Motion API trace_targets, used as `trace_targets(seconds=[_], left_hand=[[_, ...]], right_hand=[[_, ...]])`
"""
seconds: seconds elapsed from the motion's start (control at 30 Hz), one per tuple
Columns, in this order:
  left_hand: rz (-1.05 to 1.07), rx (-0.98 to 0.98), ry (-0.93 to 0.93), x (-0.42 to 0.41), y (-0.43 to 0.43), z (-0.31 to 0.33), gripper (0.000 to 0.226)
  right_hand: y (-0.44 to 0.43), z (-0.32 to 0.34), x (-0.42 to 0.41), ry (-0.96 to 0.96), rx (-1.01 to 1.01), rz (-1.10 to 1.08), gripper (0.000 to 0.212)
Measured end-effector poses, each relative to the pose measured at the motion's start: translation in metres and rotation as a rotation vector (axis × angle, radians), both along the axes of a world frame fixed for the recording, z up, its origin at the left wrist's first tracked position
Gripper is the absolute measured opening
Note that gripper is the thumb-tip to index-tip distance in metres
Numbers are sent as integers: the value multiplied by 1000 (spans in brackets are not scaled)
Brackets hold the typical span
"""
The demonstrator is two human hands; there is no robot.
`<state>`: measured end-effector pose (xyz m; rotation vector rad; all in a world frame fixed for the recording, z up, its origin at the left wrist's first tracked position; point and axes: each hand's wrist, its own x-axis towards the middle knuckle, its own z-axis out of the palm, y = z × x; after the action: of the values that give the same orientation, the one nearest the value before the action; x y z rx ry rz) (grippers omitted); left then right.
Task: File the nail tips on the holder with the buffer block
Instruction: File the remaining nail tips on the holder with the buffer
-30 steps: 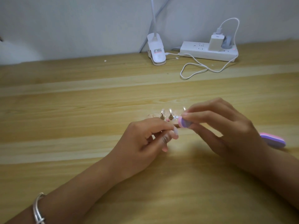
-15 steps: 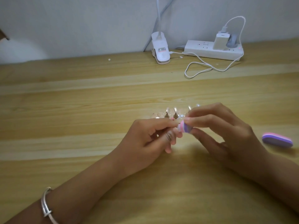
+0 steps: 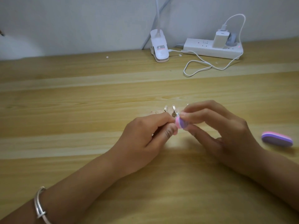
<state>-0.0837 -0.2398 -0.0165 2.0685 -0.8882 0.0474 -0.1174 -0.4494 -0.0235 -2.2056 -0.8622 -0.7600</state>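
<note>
The buffer block point(image 3: 181, 124), pink with a purple face, was pinched between the thumb and fingertips of the right hand point(image 3: 226, 126), just above the tabletop point(image 3: 80, 110) near its middle. Its end touched the fingertips of the left hand point(image 3: 145, 135), whose curled fingers gripped the near part of the holder point(image 3: 173, 113). 2 upright metal clips of the holder showed just behind the fingers; the clear nail tips point(image 3: 166, 108) on them were too blurred to describe. A silver bracelet point(image 3: 39, 206) circled the left wrist. A second buffer block point(image 3: 277, 139) lay flat on the tabletop to the right, apart from the right hand. At the far edge, against the wall, stood a white clip lamp point(image 3: 159, 47) and a white power strip point(image 3: 212, 49) carrying a charger point(image 3: 220, 39), with a looped white cable point(image 3: 199, 65) between them.
</note>
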Motion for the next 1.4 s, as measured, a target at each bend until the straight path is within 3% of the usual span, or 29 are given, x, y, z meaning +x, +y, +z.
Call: trace_targets(seconds=[0.4,0.83,1.03,1.27,1.4], left_hand=[[-30,-35,-34,-3,-2,3,20],[-32,-14,-51,-5,-2,4,24],[22,-38,-53,-6,-2,6,12],[31,99,-166,-8,-6,6,14],[55,42,-106,-6,-6,5,15]], right_hand=[[8,2,-11,-142,-92,-58,18],[13,0,-12,-117,-50,-49,19],[-4,7,2,-39,-4,-261,14],[4,2,-5,-105,-163,-78,23],[4,2,-4,-62,-88,-76,20]])
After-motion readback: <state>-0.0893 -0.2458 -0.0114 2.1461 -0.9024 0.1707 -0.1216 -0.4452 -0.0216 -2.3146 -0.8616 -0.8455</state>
